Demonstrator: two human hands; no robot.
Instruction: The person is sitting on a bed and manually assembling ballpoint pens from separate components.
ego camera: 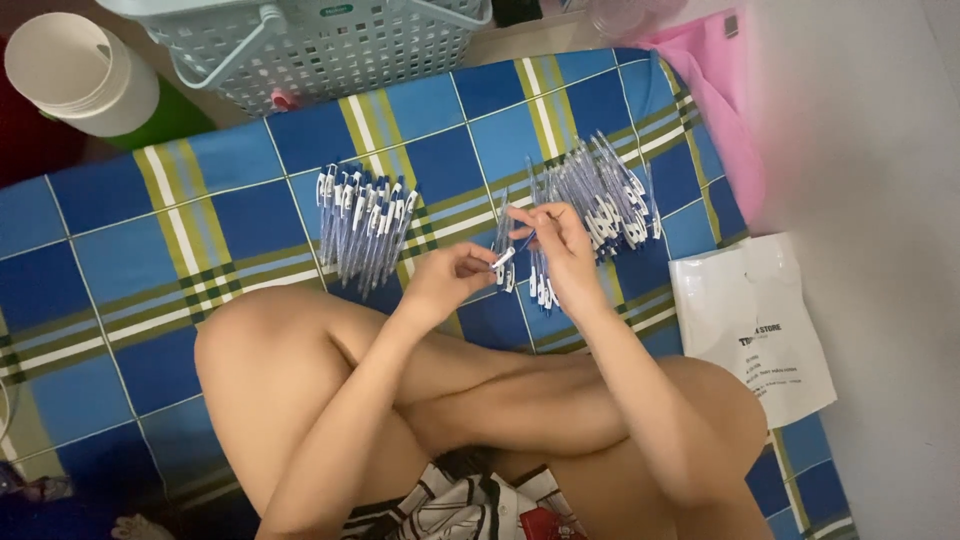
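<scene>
Crossed legs (470,400), pens (365,225), basket (310,45)

There was a single view, taken from a camera on the person's head and aimed steeply down over the crossed legs (450,390) at the checked blue mat (120,260). It sat close, so the left hand (445,280) and right hand (560,245) fell near the middle of the frame. The top edge reached a pale basket (330,45) and a white cup (80,75); the right edge took in a white bag (755,325) and bare floor (880,200). No second view overlapped it.
</scene>
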